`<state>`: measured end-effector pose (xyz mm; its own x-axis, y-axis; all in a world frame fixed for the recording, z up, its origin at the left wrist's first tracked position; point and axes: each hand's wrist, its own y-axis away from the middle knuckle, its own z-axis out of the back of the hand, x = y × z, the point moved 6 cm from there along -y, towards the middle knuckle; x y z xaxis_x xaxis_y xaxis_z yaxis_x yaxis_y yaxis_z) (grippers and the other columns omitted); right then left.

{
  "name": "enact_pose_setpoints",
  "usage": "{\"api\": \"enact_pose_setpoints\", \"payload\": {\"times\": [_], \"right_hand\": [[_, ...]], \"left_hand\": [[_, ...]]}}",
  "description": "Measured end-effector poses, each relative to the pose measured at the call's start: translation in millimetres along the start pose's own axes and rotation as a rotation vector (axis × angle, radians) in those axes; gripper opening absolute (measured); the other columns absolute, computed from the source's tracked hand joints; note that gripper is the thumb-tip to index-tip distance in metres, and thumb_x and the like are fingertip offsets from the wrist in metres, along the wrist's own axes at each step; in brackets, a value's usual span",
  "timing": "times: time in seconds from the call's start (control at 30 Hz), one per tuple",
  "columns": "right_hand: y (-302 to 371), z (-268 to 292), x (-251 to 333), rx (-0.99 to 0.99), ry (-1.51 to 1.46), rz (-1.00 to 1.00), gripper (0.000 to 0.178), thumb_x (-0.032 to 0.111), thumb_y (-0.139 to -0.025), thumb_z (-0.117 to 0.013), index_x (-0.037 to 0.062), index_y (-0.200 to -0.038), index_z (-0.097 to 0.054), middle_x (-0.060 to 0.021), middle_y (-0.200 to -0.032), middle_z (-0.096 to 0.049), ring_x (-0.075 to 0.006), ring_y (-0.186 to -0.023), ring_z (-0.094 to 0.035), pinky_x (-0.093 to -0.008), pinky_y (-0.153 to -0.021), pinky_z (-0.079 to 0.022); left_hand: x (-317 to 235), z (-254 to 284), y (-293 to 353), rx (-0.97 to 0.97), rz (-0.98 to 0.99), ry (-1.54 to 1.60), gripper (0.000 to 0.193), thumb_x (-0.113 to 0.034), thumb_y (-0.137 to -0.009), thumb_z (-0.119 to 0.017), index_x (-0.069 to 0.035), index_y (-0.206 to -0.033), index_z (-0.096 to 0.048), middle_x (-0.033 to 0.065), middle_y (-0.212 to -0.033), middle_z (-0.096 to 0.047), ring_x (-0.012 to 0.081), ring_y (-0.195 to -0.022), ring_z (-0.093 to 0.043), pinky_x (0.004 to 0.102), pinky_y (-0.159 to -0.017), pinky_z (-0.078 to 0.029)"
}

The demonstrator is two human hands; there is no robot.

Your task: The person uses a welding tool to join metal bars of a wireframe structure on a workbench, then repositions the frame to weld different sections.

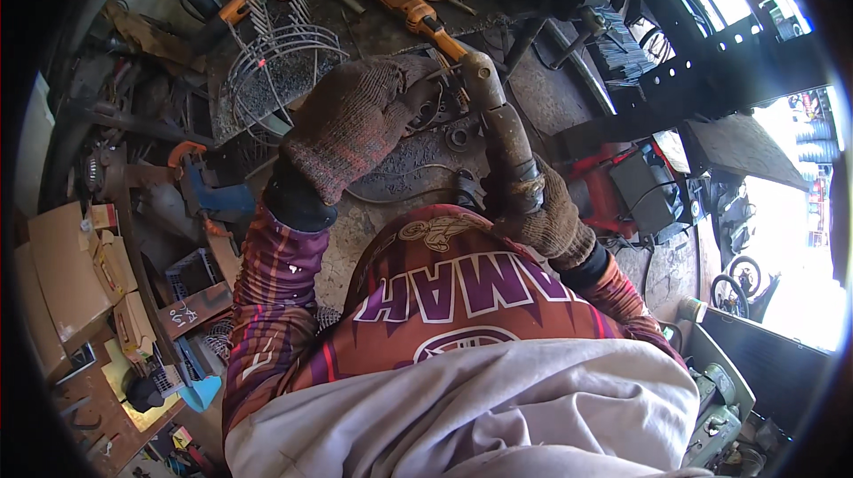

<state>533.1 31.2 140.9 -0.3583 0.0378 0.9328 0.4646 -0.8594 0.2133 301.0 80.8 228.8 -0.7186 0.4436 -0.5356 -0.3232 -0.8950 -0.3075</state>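
Note:
My right hand (553,222), in a brown knitted glove, grips the lower end of a worn metal shaft (506,136). The shaft points up and away, and its far end is a rounded, jointed head (481,78). To the left, my left hand (351,127) wears a reddish-brown knitted glove, its fingers curled toward the shaft but apart from it. What those fingers hold, if anything, is hidden. Beyond the hands an orange angle grinder (400,3) lies on the cluttered bench. Small metal rings (458,136) lie between the hands, on or above a dark round surface.
A cage of bent wire rings (289,43) stands left of the grinder. Further left are a blue clamp-like tool (218,194) and cardboard boxes (71,269). On the right sit a red machine (604,189), a dark beam with holes (711,60) and a green machine (720,389).

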Motion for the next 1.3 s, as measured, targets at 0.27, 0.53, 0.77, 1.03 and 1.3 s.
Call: {"api": "enact_pose_setpoints", "payload": {"times": [0.27,0.53,0.77,1.03,1.3], "right_hand": [[-8,1,-3,-0.072,-0.127,0.014,0.068,0.011,-0.07,-0.087,0.0031,-0.13,-0.056,-0.0068,-0.105,-0.072,-0.0136,-0.088,-0.069,-0.0331,-0.081,-0.057],[-13,5,0,-0.104,-0.014,0.017,0.071,0.009,-0.068,-0.087,0.0041,-0.132,-0.055,-0.0067,-0.105,-0.072,-0.0141,-0.088,-0.069,-0.0335,-0.081,-0.056],[-17,5,-8,-0.004,-0.072,-0.002,0.1,0.019,-0.074,-0.087,0.0011,-0.157,-0.032,-0.0084,-0.116,-0.065,-0.012,-0.1,-0.061,-0.0305,-0.09,-0.051],[-22,-1,-36,0.088,-0.544,0.148,0.112,0.039,-0.072,-0.09,0.0006,-0.157,-0.029,-0.0071,-0.122,-0.061,-0.0144,-0.108,-0.06,-0.0309,-0.097,-0.049],[-40,15,-61,0.106,-0.963,0.094,0.076,0.027,-0.088,-0.081,0.0044,-0.149,-0.042,-0.0106,-0.118,-0.065,-0.0221,-0.104,-0.066,-0.0373,-0.088,-0.057]], "left_hand": [[-1,-3,-12,-0.06,-0.072,-0.124,0.026,-0.015,-0.098,-0.063,-0.008,-0.123,-0.07,0.0163,-0.106,-0.074,0.0304,-0.093,-0.074,0.036,-0.077,-0.059],[0,-6,-20,-0.012,-0.055,-0.213,0.028,-0.02,-0.099,-0.063,-0.013,-0.125,-0.07,0.0154,-0.106,-0.073,0.0314,-0.093,-0.073,0.037,-0.076,-0.06],[-2,-7,-26,-0.022,-0.095,-0.305,0.027,-0.023,-0.099,-0.061,-0.014,-0.123,-0.069,0.0137,-0.097,-0.072,0.0335,-0.084,-0.071,0.0405,-0.07,-0.059],[-8,-14,-32,-0.021,-0.146,-0.353,0.026,-0.024,-0.097,-0.062,-0.013,-0.119,-0.068,0.0122,-0.09,-0.069,0.0314,-0.077,-0.07,0.0402,-0.064,-0.058],[-43,-13,-63,-0.119,-0.316,-0.482,0.037,-0.021,-0.085,-0.077,-0.014,-0.121,-0.068,0.0084,-0.108,-0.067,0.0305,-0.093,-0.067,0.0423,-0.078,-0.056]]}}
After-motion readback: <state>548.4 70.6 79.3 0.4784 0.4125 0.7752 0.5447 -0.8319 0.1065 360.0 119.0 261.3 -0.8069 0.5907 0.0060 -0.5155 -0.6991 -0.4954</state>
